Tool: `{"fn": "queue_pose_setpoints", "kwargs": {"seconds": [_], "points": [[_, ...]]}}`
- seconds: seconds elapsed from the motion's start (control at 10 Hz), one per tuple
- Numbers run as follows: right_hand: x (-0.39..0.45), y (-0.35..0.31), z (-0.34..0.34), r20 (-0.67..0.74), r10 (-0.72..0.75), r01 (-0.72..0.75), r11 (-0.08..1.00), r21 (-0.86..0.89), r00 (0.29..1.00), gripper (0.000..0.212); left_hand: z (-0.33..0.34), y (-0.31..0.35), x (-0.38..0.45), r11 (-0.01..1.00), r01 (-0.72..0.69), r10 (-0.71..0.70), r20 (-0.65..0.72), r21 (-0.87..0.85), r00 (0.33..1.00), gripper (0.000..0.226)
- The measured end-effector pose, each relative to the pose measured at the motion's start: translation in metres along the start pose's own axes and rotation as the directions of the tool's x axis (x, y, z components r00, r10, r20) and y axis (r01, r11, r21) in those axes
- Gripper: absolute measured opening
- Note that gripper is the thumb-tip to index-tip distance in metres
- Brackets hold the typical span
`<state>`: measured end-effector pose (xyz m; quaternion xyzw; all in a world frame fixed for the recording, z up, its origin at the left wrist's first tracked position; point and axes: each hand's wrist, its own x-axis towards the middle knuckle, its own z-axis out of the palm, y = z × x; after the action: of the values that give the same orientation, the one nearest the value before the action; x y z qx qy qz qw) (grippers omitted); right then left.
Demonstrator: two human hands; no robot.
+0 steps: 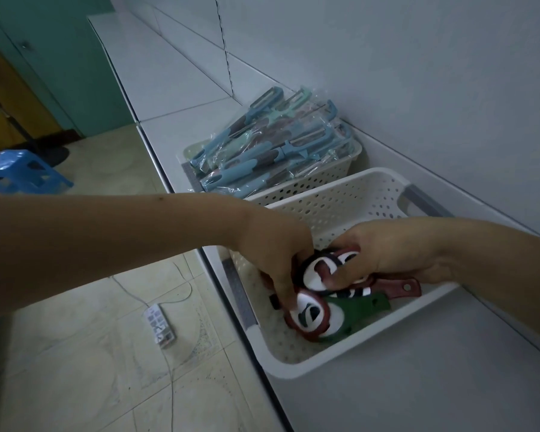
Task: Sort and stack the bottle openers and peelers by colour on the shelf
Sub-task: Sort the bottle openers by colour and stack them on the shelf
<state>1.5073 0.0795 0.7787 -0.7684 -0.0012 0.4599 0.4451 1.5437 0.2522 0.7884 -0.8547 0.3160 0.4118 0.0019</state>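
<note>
A white perforated basket sits on the shelf and holds several bottle openers with round white faces. My left hand reaches into it, its fingers curled on a red opener that lies on a green opener. My right hand grips a dark-rimmed opener above the pile. Another red opener's handle pokes out beneath my right hand. Behind stands a second basket piled with wrapped peelers, mostly blue, some green and red.
The white shelf runs along a pale wall, its front edge dropping to a tiled floor. A power strip with a cable lies on the floor. A blue plastic stool stands at the far left.
</note>
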Motion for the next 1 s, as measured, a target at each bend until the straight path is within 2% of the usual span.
{"fn": "queue_pose_setpoints", "kwargs": {"seconds": [0.1,0.2,0.3,0.4,0.5,0.6,0.7,0.8,0.9,1.0], "points": [[-0.014,-0.008,-0.013,-0.079,-0.047,0.047,0.999,0.001,0.996,0.029,-0.01,0.002,-0.017,0.982,-0.073,0.053,-0.119,-0.176,0.991,0.021],[-0.038,-0.019,-0.027,-0.183,-0.125,0.121,0.992,-0.031,0.975,0.031,-0.029,0.011,-0.029,0.969,-0.112,0.04,-0.306,-0.221,0.951,0.027],[-0.069,-0.031,-0.032,-0.306,-0.199,0.188,0.98,-0.067,0.931,0.032,-0.047,0.021,-0.037,0.977,-0.093,-0.007,-0.468,-0.191,0.883,0.024],[-0.1,-0.031,-0.029,-0.405,-0.248,0.251,0.967,-0.047,0.88,0.033,-0.058,0.031,-0.038,0.959,-0.128,-0.032,-0.548,-0.252,0.836,0.027],[-0.131,-0.013,-0.017,-0.516,-0.238,0.296,0.955,0.032,0.823,0.03,-0.056,0.065,-0.056,0.892,-0.322,0.093,-0.569,-0.316,0.817,0.023],[-0.165,0.02,0.004,-0.603,-0.194,0.34,0.931,0.136,0.774,0.025,-0.044,0.1,-0.058,0.833,-0.477,0.24,-0.593,-0.28,0.768,0.024],[-0.209,0.066,0.035,-0.719,-0.116,0.357,0.914,0.192,0.685,0.025,-0.02,0.153,-0.048,0.783,-0.58,0.365,-0.589,-0.226,0.721,0.026],[-0.254,0.122,0.075,-0.781,-0.013,0.368,0.887,0.279,0.624,0.031,0.019,0.209,-0.037,0.694,-0.688,0.505,-0.538,-0.213,0.675,0.025],[-0.286,0.174,0.124,-0.823,0.09,0.416,0.828,0.375,0.561,0.031,0.064,0.258,-0.027,0.623,-0.731,0.607,-0.418,-0.277,0.676,0.027],[-0.308,0.225,0.165,-0.853,0.194,0.429,0.797,0.425,0.484,0.03,0.11,0.3,-0.014,0.596,-0.774,0.686,-0.367,-0.211,0.628,0.027]]}}
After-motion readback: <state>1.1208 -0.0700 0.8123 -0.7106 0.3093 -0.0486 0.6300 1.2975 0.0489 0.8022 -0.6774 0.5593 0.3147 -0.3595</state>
